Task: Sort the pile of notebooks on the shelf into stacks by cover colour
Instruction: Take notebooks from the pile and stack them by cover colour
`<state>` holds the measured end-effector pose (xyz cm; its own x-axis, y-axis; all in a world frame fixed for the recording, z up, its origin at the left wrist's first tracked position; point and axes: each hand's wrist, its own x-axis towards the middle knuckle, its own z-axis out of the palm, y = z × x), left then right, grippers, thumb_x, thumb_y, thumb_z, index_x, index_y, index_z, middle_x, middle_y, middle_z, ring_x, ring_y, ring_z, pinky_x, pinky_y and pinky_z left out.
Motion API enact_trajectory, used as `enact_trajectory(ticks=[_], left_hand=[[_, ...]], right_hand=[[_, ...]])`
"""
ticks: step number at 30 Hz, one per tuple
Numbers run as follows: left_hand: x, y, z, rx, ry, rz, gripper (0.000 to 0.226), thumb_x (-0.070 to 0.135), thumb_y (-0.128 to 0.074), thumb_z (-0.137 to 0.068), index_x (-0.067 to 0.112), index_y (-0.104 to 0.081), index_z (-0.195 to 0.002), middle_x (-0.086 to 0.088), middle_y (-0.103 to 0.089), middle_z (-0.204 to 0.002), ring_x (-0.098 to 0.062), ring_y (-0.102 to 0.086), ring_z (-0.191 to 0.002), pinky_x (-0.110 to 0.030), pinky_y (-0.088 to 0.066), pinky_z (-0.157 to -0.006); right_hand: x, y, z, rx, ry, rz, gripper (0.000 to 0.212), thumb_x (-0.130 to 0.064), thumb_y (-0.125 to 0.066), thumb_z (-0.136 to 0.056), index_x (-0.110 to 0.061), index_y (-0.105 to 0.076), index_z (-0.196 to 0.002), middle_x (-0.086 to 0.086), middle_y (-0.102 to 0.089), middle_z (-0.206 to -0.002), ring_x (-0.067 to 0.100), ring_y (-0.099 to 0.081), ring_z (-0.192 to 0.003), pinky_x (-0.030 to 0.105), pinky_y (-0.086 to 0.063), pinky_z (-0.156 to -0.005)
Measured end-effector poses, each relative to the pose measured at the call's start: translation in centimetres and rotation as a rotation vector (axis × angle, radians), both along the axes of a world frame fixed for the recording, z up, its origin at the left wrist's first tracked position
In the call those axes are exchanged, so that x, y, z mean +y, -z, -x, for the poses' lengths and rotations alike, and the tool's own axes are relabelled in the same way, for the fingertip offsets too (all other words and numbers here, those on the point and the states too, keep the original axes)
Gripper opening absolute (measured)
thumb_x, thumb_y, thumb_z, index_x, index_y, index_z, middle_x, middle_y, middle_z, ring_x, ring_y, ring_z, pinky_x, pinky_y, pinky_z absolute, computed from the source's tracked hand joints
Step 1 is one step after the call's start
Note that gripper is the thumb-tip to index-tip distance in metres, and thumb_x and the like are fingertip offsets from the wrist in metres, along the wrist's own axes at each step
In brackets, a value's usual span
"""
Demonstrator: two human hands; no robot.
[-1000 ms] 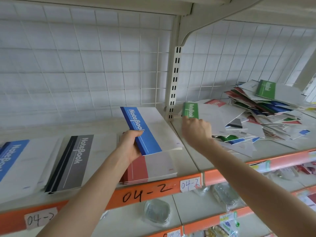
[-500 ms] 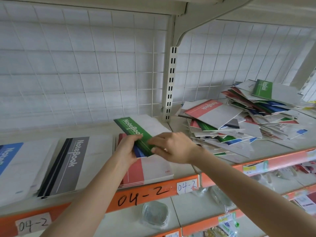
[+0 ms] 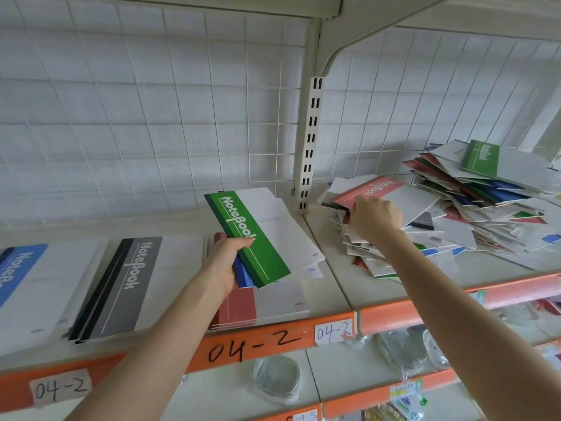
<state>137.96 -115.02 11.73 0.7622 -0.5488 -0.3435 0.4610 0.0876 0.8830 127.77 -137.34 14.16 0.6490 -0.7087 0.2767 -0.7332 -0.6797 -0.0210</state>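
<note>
My left hand (image 3: pixel 226 265) grips a green notebook (image 3: pixel 258 238) with a blue notebook (image 3: pixel 243 273) under it, both held above a red stack (image 3: pixel 273 309) on the shelf. To the left lie a grey stack (image 3: pixel 121 287) and a blue stack (image 3: pixel 21 278). My right hand (image 3: pixel 375 218) reaches to the mixed pile (image 3: pixel 473 214) on the right and takes hold of the near edge of a red notebook (image 3: pixel 394 197) lying on top. Another green notebook (image 3: pixel 481 158) lies at the top of the pile.
The shelf (image 3: pixel 331 287) has an orange front rail (image 3: pixel 273 341) labelled 04-2. A slotted white upright (image 3: pixel 309 144) and a wire grid back panel (image 3: pixel 151 117) stand behind. Lower shelves hold packaged goods (image 3: pixel 276 379).
My right hand let go of the green notebook, now in my left hand on top of the blue one, and went back right to the pile, onto a red notebook.
</note>
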Motion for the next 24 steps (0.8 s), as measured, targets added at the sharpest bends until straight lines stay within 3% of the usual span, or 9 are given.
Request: enact_trajectory(ticks=[3,9,11,13,15,17,19,22,24], left_hand=[[-0.2,-0.3,0.7,-0.004,-0.013,0.010,0.018,-0.003,-0.050,-0.090,0.012,-0.051,-0.082,-0.010,-0.060,-0.081,-0.025,-0.058,-0.074,-0.041,-0.049,-0.071],[-1.0,-0.2,1.0,0.051,0.043,-0.042,0.012,0.001,-0.048,-0.091,0.009,-0.056,-0.086,-0.011,-0.062,-0.084,-0.026,-0.059,-0.075,-0.037,-0.046,-0.062],[-1.5,-0.1,1.0,0.041,0.045,-0.064,0.008,0.006,-0.050,-0.091,0.009,-0.057,-0.089,-0.011,-0.063,-0.084,-0.025,-0.060,-0.074,-0.035,-0.047,-0.061],[-1.9,0.1,1.0,0.024,0.044,-0.080,0.008,0.016,-0.053,-0.093,0.010,-0.058,-0.094,-0.011,-0.064,-0.087,-0.024,-0.062,-0.075,-0.034,-0.048,-0.063],[-2.2,0.4,0.9,0.022,0.042,-0.095,0.021,0.028,-0.054,-0.093,0.011,-0.060,-0.102,-0.011,-0.067,-0.090,-0.025,-0.064,-0.077,-0.035,-0.051,-0.067],[-2.3,0.3,0.9,0.026,0.054,-0.095,0.032,0.037,-0.051,-0.095,0.010,-0.060,-0.110,-0.011,-0.068,-0.091,-0.026,-0.065,-0.080,-0.037,-0.052,-0.069],[-2.3,0.2,0.7,0.029,0.079,-0.070,0.039,0.043,-0.044,-0.097,0.011,-0.059,-0.112,-0.011,-0.068,-0.093,-0.026,-0.065,-0.081,-0.036,-0.051,-0.067],[-1.7,-0.3,0.5,0.011,0.114,-0.053,0.031,0.043,-0.046,-0.095,0.014,-0.056,-0.101,-0.009,-0.065,-0.087,-0.025,-0.063,-0.075,-0.034,-0.047,-0.059],[-1.3,-0.2,0.3,-0.021,0.111,-0.075,0.023,0.031,-0.054,-0.093,0.013,-0.054,-0.107,-0.008,-0.064,-0.085,-0.025,-0.062,-0.073,-0.034,-0.046,-0.058]], right_hand=[[0.7,0.0,0.4,0.046,-0.012,0.076,0.022,-0.014,-0.041,-0.097,-0.005,-0.052,-0.114,0.009,-0.055,-0.088,0.023,-0.054,-0.077,0.029,-0.041,-0.061],[3.9,-0.3,2.0,0.161,-0.115,0.172,0.026,-0.008,-0.041,-0.096,-0.007,-0.042,-0.122,0.009,-0.062,-0.107,0.028,-0.063,-0.096,0.029,-0.039,-0.063],[6.0,-0.1,2.4,0.082,-0.212,0.240,0.027,-0.003,-0.053,-0.088,-0.004,-0.048,-0.115,0.009,-0.064,-0.098,0.027,-0.066,-0.085,0.028,-0.038,-0.057],[7.7,1.2,2.5,-0.117,-0.377,0.356,0.032,0.005,-0.073,-0.060,-0.003,-0.060,-0.087,0.007,-0.062,-0.066,0.022,-0.060,-0.049,0.022,-0.034,-0.041],[8.8,3.2,2.3,-0.293,-0.566,0.399,0.029,0.007,-0.073,-0.049,-0.005,-0.062,-0.073,0.004,-0.059,-0.056,0.019,-0.054,-0.039,0.017,-0.034,-0.035],[9.7,4.9,1.9,-0.331,-0.723,0.376,0.013,-0.001,-0.067,-0.066,-0.005,-0.064,-0.078,0.005,-0.065,-0.069,0.019,-0.062,-0.052,0.023,-0.046,-0.037],[10.5,5.3,1.7,-0.320,-0.821,0.355,0.012,-0.005,-0.068,-0.071,-0.005,-0.067,-0.083,0.006,-0.070,-0.081,0.020,-0.067,-0.065,0.029,-0.054,-0.045],[10.5,4.9,1.6,-0.291,-0.923,0.336,0.029,-0.001,-0.075,-0.064,-0.005,-0.071,-0.092,0.008,-0.072,-0.094,0.024,-0.071,-0.081,0.033,-0.059,-0.060],[10.2,4.3,1.7,-0.263,-0.998,0.238,0.020,-0.013,-0.061,-0.079,-0.007,-0.070,-0.096,0.007,-0.072,-0.096,0.024,-0.070,-0.083,0.035,-0.059,-0.060]])
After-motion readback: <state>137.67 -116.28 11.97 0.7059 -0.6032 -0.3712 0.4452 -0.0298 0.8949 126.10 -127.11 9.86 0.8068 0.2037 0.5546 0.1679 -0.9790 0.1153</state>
